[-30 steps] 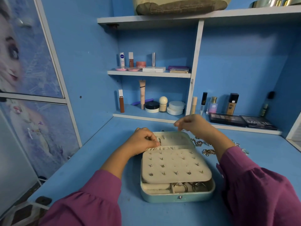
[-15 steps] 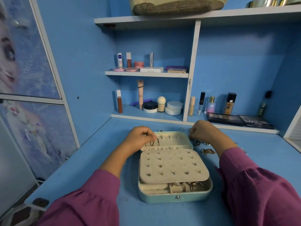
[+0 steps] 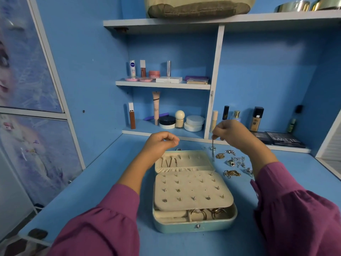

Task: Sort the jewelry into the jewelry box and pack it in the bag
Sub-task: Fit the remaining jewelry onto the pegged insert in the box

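**Sorting well under way, loose pieces and packing left**

Nearest the front edge of the bench (image 3: pixel 92 191), the open jewelry box (image 3: pixel 193 223) is seen, with rings (image 3: pixel 206 212) already seated in its front compartment and studs pinned across the earring panel (image 3: pixel 191 189). In the lid (image 3: pixel 184 160), lying flat behind, a few chains (image 3: pixel 168 162) are already hung. Above the lid's left part, the left hand (image 3: pixel 160 143) is held with fingers curled; whether anything fine is pinched cannot be told. Right of the lid, a thin chain (image 3: pixel 212 150) is pinched by the right hand (image 3: pixel 230 133) and left dangling. Loose jewelry (image 3: pixel 232 164) is still scattered toward the bench's back right. A bag (image 3: pixel 199 6), probably the one meant, is seen on the top shelf. Sorting is judged partly done; closing and packing remain.
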A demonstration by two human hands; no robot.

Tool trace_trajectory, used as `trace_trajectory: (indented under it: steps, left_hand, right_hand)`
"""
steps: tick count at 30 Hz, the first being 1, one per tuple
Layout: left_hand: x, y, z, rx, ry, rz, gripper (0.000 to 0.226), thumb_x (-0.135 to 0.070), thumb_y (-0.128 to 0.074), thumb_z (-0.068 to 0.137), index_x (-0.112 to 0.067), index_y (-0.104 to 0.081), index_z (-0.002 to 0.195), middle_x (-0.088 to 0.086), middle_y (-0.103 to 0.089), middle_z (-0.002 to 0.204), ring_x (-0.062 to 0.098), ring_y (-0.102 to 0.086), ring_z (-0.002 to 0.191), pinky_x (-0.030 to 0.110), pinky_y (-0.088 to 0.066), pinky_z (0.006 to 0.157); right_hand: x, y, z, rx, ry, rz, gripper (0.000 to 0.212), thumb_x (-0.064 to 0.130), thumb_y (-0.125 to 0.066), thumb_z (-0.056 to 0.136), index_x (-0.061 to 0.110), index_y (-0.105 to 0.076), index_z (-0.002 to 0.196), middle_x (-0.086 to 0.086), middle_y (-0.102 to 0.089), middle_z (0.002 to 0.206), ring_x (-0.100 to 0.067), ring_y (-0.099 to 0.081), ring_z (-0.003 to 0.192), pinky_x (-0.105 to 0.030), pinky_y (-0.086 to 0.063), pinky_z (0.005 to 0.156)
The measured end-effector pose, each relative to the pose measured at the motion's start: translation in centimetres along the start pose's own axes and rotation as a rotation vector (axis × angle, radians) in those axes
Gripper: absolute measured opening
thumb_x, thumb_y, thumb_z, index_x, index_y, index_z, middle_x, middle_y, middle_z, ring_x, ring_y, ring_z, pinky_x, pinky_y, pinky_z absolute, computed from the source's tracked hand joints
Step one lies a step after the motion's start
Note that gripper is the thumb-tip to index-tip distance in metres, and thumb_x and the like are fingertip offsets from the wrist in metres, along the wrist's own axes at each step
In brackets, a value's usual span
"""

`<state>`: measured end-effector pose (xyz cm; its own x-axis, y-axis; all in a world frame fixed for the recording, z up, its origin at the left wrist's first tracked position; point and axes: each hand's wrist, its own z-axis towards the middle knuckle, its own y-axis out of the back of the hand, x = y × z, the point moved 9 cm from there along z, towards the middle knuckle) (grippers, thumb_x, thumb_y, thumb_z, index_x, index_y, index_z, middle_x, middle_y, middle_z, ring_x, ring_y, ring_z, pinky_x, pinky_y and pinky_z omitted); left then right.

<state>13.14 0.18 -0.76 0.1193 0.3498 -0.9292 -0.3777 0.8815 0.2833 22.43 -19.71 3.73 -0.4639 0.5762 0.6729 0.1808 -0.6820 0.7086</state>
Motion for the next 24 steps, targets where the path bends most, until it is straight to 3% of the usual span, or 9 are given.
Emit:
trace_trajectory:
  steps: [2,4,5,7,11,14,18,22,24]
  left_hand:
    - [-0.4,-0.4,0.3,0.002,-0.004,-0.009,0.011,-0.008,-0.066,0.086,-0.018,-0.069,0.084,-0.002,-0.069,0.096,0.006,-0.061,0.089,0.013,-0.044,0.076]
    - [-1.0,-0.9,0.6,0.008,-0.024,-0.028,0.013,-0.008,-0.066,0.086,-0.02,-0.069,0.083,-0.004,-0.069,0.094,0.005,-0.06,0.088,0.012,-0.042,0.076]
    - [-1.4,-1.1,0.7,0.015,-0.036,-0.044,0.013,-0.008,-0.066,0.086,-0.021,-0.069,0.084,-0.004,-0.069,0.094,0.005,-0.06,0.089,0.011,-0.043,0.076]
    - [-1.7,-1.6,0.7,0.036,-0.053,-0.079,0.013,-0.01,-0.066,0.086,-0.022,-0.07,0.088,-0.004,-0.07,0.098,0.007,-0.062,0.096,0.012,-0.045,0.081]
    - [-2.0,-1.9,0.5,0.085,-0.082,-0.128,0.013,-0.017,-0.069,0.085,-0.028,-0.072,0.092,-0.004,-0.072,0.104,0.012,-0.063,0.107,0.025,-0.045,0.097]
    - [-2.5,-1.6,0.2,0.104,-0.102,-0.191,0.012,-0.012,-0.069,0.083,-0.021,-0.072,0.091,0.0,-0.073,0.097,0.012,-0.066,0.1,0.019,-0.049,0.09]
    - [-2.2,-0.8,-0.2,0.086,-0.09,-0.185,0.009,-0.005,-0.069,0.082,-0.012,-0.071,0.086,-0.001,-0.074,0.081,0.008,-0.069,0.085,0.016,-0.051,0.082]
    - [-1.3,0.2,-0.5,0.09,-0.039,-0.121,0.007,-0.002,-0.069,0.081,-0.009,-0.071,0.082,0.003,-0.073,0.075,0.011,-0.07,0.079,0.024,-0.051,0.087]
    - [-1.0,0.5,-0.8,0.132,-0.003,-0.085,0.007,-0.003,-0.069,0.082,-0.009,-0.071,0.08,0.003,-0.073,0.075,0.008,-0.068,0.077,0.019,-0.05,0.079]
  right_hand:
    - [1.3,0.7,-0.1,-0.062,0.041,0.037,0.023,0.016,-0.051,0.091,0.011,-0.066,0.075,-0.008,-0.071,0.086,-0.045,-0.059,0.085,-0.039,-0.046,0.062]
    - [2.7,0.9,-0.1,-0.099,0.095,0.07,0.023,0.015,-0.051,0.09,0.014,-0.064,0.071,-0.015,-0.07,0.092,-0.027,-0.056,0.061,-0.036,-0.046,0.055]
    - [3.3,0.8,-0.2,-0.105,0.115,0.095,0.022,0.015,-0.051,0.09,0.013,-0.063,0.072,-0.016,-0.07,0.092,-0.014,-0.046,0.047,-0.029,-0.041,0.047]
    - [4.0,0.5,-0.1,-0.106,0.142,0.142,0.016,0.015,-0.052,0.09,0.009,-0.063,0.081,-0.006,-0.071,0.086,-0.003,-0.033,0.036,-0.017,-0.033,0.038]
    - [5.6,-0.6,-0.1,-0.082,0.2,0.163,0.014,0.018,-0.056,0.091,0.008,-0.065,0.086,0.002,-0.071,0.079,-0.001,-0.046,0.047,-0.018,-0.039,0.047]
    - [6.2,-2.1,-0.1,-0.047,0.204,0.223,0.011,0.017,-0.058,0.09,0.011,-0.063,0.083,0.003,-0.072,0.078,-0.007,-0.055,0.059,-0.023,-0.045,0.059]
    - [6.4,-4.5,-0.3,-0.043,0.187,0.313,0.01,0.016,-0.061,0.089,0.014,-0.061,0.079,0.0,-0.07,0.076,0.004,-0.05,0.049,-0.01,-0.039,0.051]
    - [6.1,-6.3,-0.3,-0.01,0.152,0.36,0.01,0.015,-0.065,0.085,0.015,-0.064,0.075,-0.001,-0.071,0.074,-0.009,-0.062,0.067,-0.027,-0.05,0.07]
    - [6.3,-6.7,-0.5,0.043,0.154,0.378,0.009,0.014,-0.066,0.085,0.014,-0.065,0.076,0.001,-0.071,0.073,-0.009,-0.063,0.07,-0.024,-0.05,0.071]
